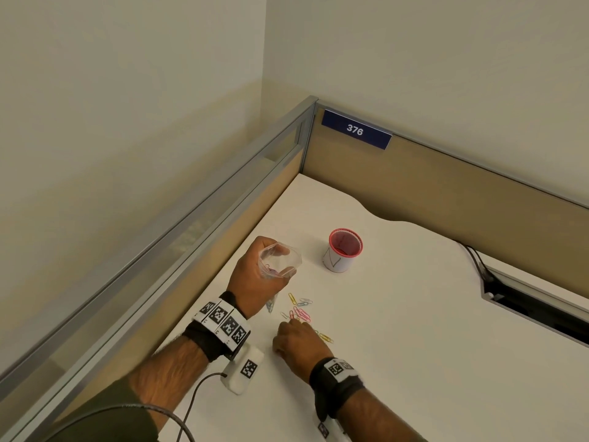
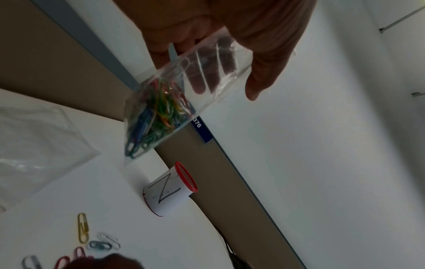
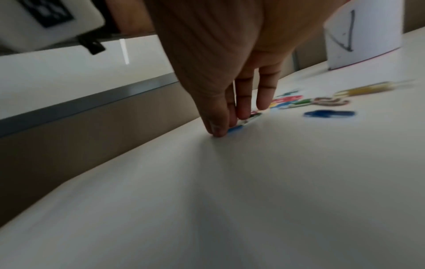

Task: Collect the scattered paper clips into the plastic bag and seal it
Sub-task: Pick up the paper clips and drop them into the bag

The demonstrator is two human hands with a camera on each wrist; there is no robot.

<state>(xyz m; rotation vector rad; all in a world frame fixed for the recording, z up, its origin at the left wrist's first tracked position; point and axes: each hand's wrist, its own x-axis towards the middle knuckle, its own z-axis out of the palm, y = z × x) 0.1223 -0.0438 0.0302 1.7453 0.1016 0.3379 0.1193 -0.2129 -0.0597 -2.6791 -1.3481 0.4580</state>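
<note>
My left hand (image 1: pixel 255 275) holds a clear plastic bag (image 1: pixel 280 260) above the table with its mouth spread open upward. In the left wrist view the bag (image 2: pixel 184 91) hangs from my fingers with several coloured paper clips (image 2: pixel 158 116) bunched in its lower end. My right hand (image 1: pixel 299 342) is down on the white table (image 1: pixel 414 314), knuckles up, at the near edge of the loose paper clips (image 1: pixel 299 311). Its thumb and fingertips (image 3: pixel 216 131) pinch a blue clip (image 3: pixel 235 129) against the tabletop. More clips (image 3: pixel 328 113) lie just beyond it, and yellow ones (image 1: pixel 326 338) to its right.
A red mesh cup (image 1: pixel 342 250) wrapped in white paper stands behind the clips. Tan partition walls (image 1: pixel 446 186) close the desk at the back and left. A cable slot (image 1: pixel 526 307) with black cables lies at the right. Clear plastic (image 2: pixel 34 145) shows at the left wrist view's left.
</note>
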